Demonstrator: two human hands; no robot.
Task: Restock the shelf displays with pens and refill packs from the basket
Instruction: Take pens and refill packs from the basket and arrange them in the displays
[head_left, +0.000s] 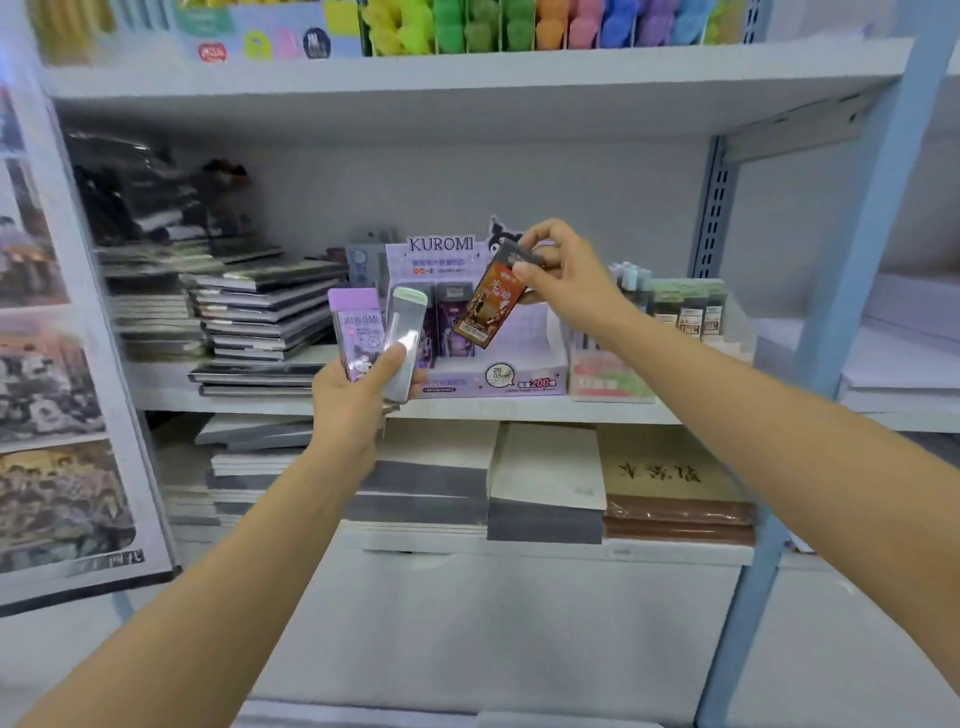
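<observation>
My right hand pinches the top of an orange-brown refill pack, which hangs tilted over the purple Kuromi display box on the middle shelf. My left hand grips two packs in front of the box's left end: a purple Kuromi refill pack and a silvery glossy pack, thumb pressed on the silvery one. Dark purple packs stand upright inside the display box. The basket is out of view.
Stacks of dark notebooks lie left of the display box. A clear tray with green pens and refill packs stands to its right. Bright coloured items fill the top shelf. Notebooks and paper pads lie on the lower shelf.
</observation>
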